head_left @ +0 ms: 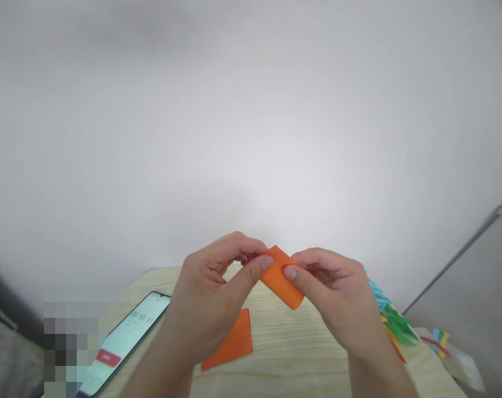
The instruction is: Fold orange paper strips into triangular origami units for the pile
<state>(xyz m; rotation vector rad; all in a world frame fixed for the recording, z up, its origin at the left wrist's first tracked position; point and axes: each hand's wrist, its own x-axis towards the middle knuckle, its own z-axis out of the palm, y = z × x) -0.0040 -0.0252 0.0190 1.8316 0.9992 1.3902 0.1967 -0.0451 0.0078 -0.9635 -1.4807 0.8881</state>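
Above the table, a small piece of orange paper [284,283] is held between both hands, its lower end bent round in a curve. My left hand [221,287] pinches the upper left side between thumb and fingers. On the right side my right hand [331,287] grips it the same way, thumb on the face turned to me. The fingertips behind the paper are hidden. Under my left hand lies more orange paper [239,342] on the table, partly covered by that hand.
A phone [130,337] showing a timer lies at the left of the light wood table [292,365]. Green paper pieces [400,326] and blue ones [379,296] are at the right edge, beside a whitish bag [461,365]. A white wall [251,138] rises behind.
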